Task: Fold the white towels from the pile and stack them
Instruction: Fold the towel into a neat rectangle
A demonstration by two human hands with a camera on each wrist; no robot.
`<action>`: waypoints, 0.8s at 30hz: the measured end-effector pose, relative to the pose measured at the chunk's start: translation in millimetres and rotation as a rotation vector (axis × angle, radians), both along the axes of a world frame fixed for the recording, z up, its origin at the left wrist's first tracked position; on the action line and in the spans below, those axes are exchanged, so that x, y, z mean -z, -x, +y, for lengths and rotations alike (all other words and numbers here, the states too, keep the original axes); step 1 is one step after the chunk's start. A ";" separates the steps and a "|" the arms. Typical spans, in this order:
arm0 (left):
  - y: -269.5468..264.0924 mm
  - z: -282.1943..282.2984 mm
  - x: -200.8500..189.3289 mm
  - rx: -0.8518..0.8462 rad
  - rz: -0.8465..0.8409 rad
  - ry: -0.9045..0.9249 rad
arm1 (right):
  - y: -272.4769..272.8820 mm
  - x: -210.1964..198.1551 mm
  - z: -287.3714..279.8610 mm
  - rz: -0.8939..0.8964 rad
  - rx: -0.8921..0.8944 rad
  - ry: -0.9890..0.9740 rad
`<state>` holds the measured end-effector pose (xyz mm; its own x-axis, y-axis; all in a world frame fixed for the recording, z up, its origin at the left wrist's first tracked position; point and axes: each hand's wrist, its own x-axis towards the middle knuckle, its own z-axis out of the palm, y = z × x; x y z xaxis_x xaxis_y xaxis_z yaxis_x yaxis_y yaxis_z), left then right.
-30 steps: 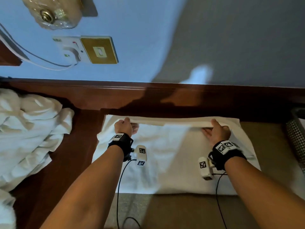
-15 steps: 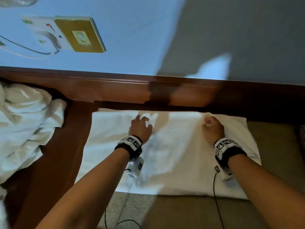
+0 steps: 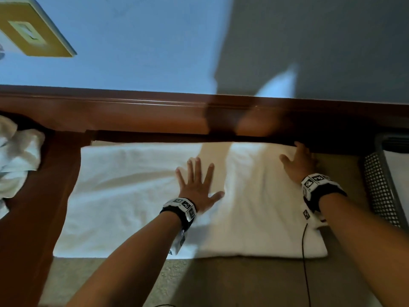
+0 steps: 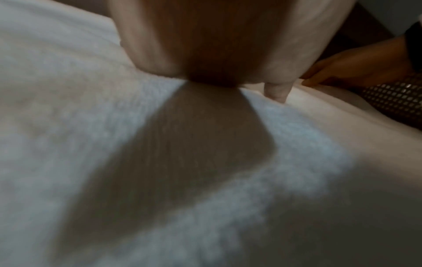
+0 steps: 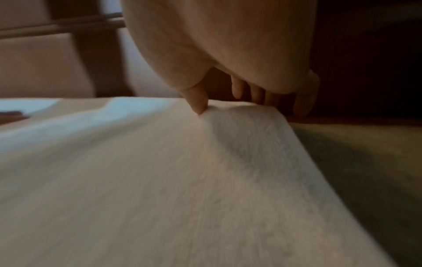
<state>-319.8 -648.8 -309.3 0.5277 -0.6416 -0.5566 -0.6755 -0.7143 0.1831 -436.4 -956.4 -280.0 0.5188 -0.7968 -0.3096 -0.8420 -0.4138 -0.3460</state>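
Observation:
A white towel (image 3: pixel 132 196) lies folded flat on the beige surface, its far edge along the dark wooden rail. My left hand (image 3: pixel 197 185) presses flat on the towel's middle, fingers spread straight. My right hand (image 3: pixel 298 162) rests on the towel's far right corner with fingers extended, the fingertips reaching past the edge (image 5: pixel 303 106). In the left wrist view only the palm and thumb (image 4: pixel 277 92) show on the towel (image 4: pixel 114 162). The pile of unfolded white towels (image 3: pixel 15 165) sits at the far left.
A dark wooden rail (image 3: pixel 155 114) runs along the wall behind the towel. A mesh basket (image 3: pixel 382 187) stands at the right edge. A brass switch plate (image 3: pixel 28 32) is on the blue wall. A thin cable (image 3: pixel 306 262) trails from my right wrist.
The towel's near half has been laid over to the far edge. My left hand let go, slid right and flattened on the middle; my right hand opened at the far right corner.

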 end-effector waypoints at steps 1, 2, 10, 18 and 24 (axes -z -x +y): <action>0.3 -0.9 -0.4 -0.004 0.002 -0.004 | -0.3 0.9 -5.8 -0.002 0.032 -0.022; 0.5 -1.8 -1.1 -0.008 0.005 -0.010 | 0.0 2.1 -10.4 -0.005 0.044 -0.022; 1.1 -5.2 2.1 -0.038 0.000 -0.032 | 2.0 1.7 -25.9 -0.230 -0.073 0.059; 2.3 -4.4 6.9 -0.052 -0.004 -0.019 | -3.8 4.4 -27.9 -0.369 0.152 -0.135; 2.7 -5.9 7.2 -0.056 -0.016 -0.019 | 6.2 8.1 -34.1 -0.239 0.217 -0.202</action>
<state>-322.6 -654.6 -316.5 0.5717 -0.6002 -0.5594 -0.6368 -0.7545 0.1587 -442.6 -990.6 -288.1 0.4214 -0.8312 -0.3626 -0.7884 -0.1381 -0.5995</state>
